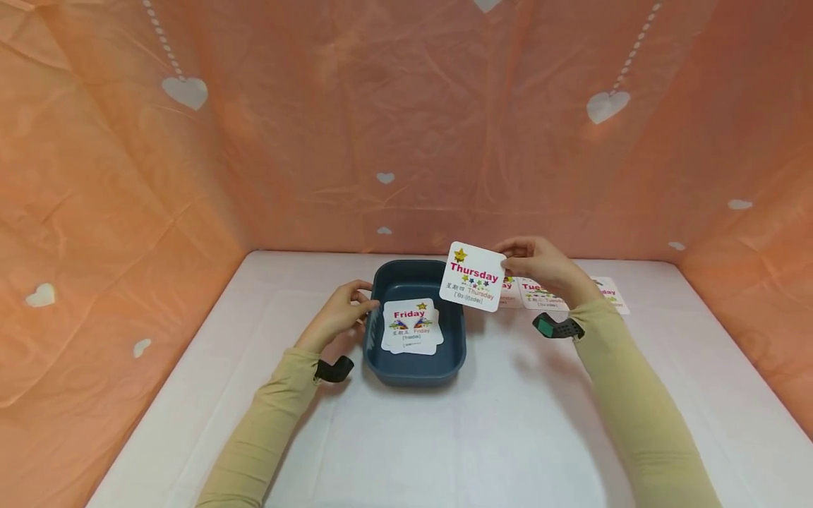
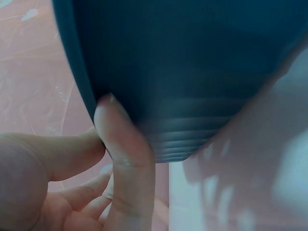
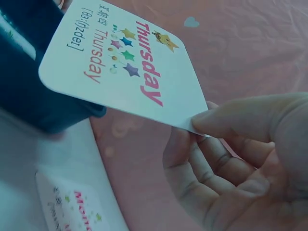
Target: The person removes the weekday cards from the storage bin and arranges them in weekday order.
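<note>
A white card reading "Thursday" is raised beside the right rim of a dark blue plastic bin. My right hand pinches that card at one corner between thumb and fingers, plain in the right wrist view on the Thursday card. My left hand grips the bin's left rim; the left wrist view shows thumb and finger on either side of the bin wall. Inside the bin lies a small pile of cards, with a "Friday" card on top. The cards below it are mostly covered.
Behind the right hand, a row of cards lies on the white table: one partly hidden, a "Tuesday" card, and another card partly behind the wrist. In the right wrist view, a "Monday" card shows. Orange cloth hangs around the table.
</note>
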### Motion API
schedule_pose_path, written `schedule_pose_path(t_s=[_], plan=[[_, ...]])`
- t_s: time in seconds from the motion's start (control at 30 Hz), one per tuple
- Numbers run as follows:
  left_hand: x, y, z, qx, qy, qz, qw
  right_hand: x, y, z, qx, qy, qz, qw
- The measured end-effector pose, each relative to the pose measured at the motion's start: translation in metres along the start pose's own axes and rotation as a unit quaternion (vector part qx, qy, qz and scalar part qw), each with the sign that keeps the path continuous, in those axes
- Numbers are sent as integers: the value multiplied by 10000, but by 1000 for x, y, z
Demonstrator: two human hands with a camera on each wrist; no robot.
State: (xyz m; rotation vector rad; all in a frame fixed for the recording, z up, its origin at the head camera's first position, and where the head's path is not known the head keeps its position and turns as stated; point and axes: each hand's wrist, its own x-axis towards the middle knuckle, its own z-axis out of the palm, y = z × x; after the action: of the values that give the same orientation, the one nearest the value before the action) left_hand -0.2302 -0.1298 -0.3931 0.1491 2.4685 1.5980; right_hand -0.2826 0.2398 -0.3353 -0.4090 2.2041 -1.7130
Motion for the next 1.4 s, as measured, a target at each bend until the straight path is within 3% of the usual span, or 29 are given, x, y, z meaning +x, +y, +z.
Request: schedule_pose_path(t_s=[0.67, 1.07, 1.4], plan=[[-2, -2, -4, -30, 27, -52, 10000, -37, 31, -27, -305, 10, 372, 9988], [-1, 0, -2, 64, 36, 38, 10000, -43, 56, -32, -359, 111, 940, 9949], [0, -1, -1, -132, -2, -39, 9999, -45, 73, -25, -307, -97, 936, 9951]])
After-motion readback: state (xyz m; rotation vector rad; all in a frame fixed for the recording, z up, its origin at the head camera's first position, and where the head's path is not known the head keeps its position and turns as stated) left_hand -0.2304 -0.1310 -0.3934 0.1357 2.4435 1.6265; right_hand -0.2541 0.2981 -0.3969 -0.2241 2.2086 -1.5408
